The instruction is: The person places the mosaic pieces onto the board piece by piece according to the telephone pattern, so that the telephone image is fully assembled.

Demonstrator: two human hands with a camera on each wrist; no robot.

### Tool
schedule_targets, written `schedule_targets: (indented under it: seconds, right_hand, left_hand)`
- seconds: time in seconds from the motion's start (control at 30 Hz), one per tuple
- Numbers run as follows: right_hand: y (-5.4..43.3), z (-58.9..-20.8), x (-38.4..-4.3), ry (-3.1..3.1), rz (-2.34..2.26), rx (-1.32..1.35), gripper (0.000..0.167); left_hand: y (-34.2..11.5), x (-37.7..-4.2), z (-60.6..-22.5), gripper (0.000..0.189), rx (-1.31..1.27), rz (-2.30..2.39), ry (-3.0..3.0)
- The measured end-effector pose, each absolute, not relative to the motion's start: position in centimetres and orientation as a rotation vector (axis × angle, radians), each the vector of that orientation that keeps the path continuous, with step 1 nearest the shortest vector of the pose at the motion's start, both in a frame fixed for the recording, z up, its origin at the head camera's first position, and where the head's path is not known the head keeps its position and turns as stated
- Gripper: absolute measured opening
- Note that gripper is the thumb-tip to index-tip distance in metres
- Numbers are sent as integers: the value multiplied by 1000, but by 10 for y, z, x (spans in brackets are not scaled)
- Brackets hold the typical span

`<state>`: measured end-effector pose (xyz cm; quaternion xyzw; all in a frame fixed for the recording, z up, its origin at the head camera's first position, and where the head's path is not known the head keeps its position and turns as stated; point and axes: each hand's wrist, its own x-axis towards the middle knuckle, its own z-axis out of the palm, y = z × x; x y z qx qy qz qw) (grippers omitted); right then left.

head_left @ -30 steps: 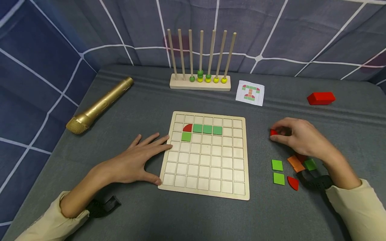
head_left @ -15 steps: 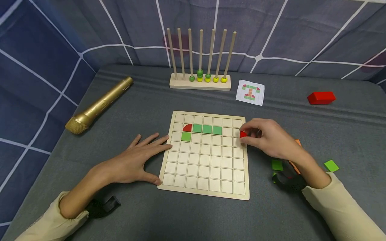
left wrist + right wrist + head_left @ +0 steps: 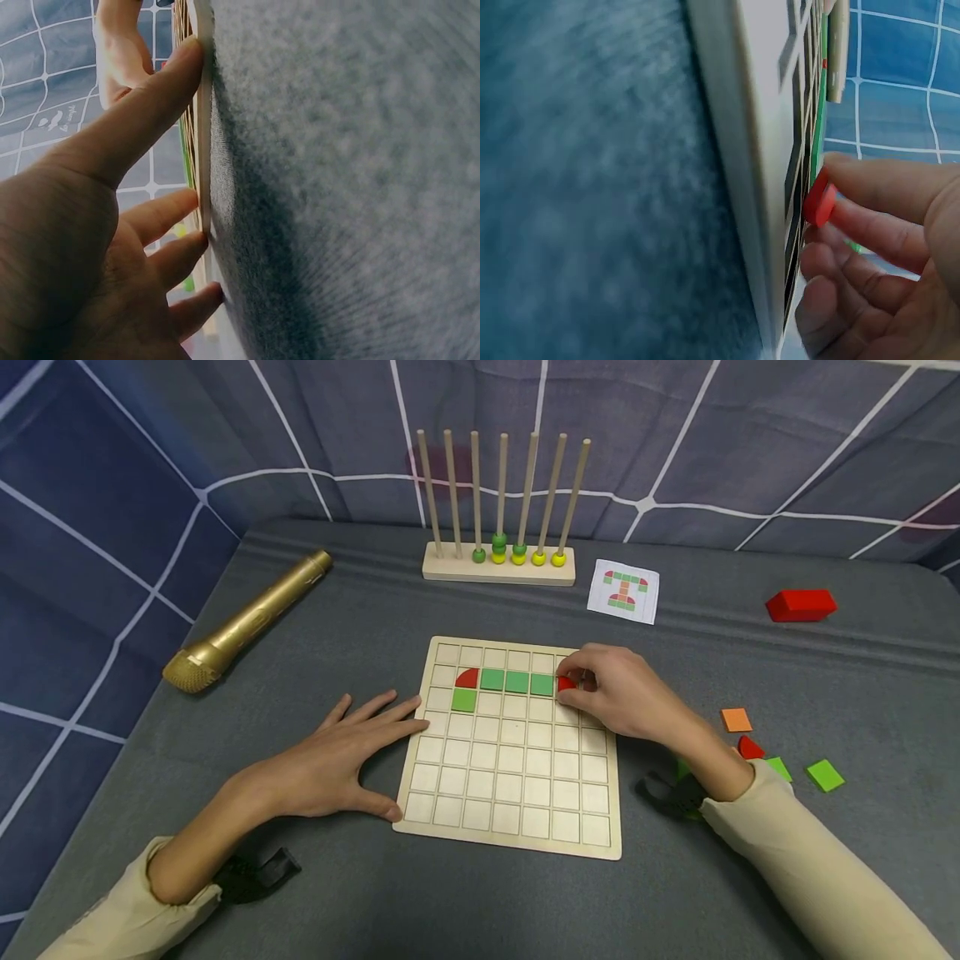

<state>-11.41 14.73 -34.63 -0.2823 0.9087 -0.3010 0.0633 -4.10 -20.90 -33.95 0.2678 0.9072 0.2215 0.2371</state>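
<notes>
My right hand (image 3: 622,692) pinches a red quarter-round tile (image 3: 820,198) between thumb and fingers, over the wooden grid board (image 3: 510,830). That tile is at the right end of a row of green square tiles (image 3: 517,682); whether it sits fully in its cell I cannot tell. Another red quarter-round tile (image 3: 467,677) lies at the row's left end, above a light green square tile (image 3: 463,700). With fingers spread, my left hand (image 3: 322,768) touches the board's left edge; its thumb (image 3: 161,101) is on the rim in the left wrist view.
A paper pattern card (image 3: 623,592) lies behind the board, beside a peg stand (image 3: 498,573) with green and yellow beads. Left is a gold microphone (image 3: 247,622); back right, a red block (image 3: 801,606). Loose tiles, including an orange square (image 3: 737,720), lie right, partly under my forearm.
My right hand has carried the red quarter-round tile leftward from the right side of the table onto the board, to the end of the green row. My left hand has stayed put.
</notes>
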Motion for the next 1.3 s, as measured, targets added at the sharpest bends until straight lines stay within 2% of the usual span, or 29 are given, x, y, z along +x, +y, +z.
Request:
schedule_targets:
  seconds: [0.8, 1.3]
  right_hand:
    - [147, -345, -113, 2719, -885, -852, 23]
    - [147, -343, -111, 2709, -866, -839, 23]
  left_hand:
    - [-210, -40, -339, 104, 749, 617, 2494]
    - [-209, -41, -339, 103, 745, 615, 2483]
